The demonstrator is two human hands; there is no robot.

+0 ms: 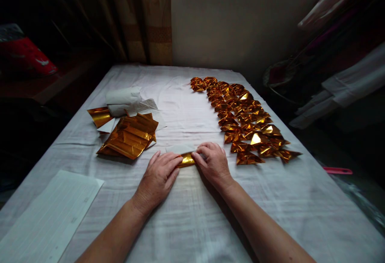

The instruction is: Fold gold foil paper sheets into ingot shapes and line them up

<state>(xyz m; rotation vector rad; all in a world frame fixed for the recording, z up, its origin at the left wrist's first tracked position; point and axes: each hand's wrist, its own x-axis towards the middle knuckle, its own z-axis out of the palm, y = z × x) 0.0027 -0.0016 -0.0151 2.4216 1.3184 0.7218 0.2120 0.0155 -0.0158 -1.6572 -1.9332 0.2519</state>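
Gold foil paper (187, 160) lay partly rolled on a white cloth (186, 219).
Left hand (160, 174) and right hand (214, 163) gripped its 2 ends; uneven finger pressure likely risked skewing it.

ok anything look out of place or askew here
The pile of shiny gold foil sheets on the left looks askew: its corners stick out at different angles, while the folded gold foil pieces on the right sit in rough rows.
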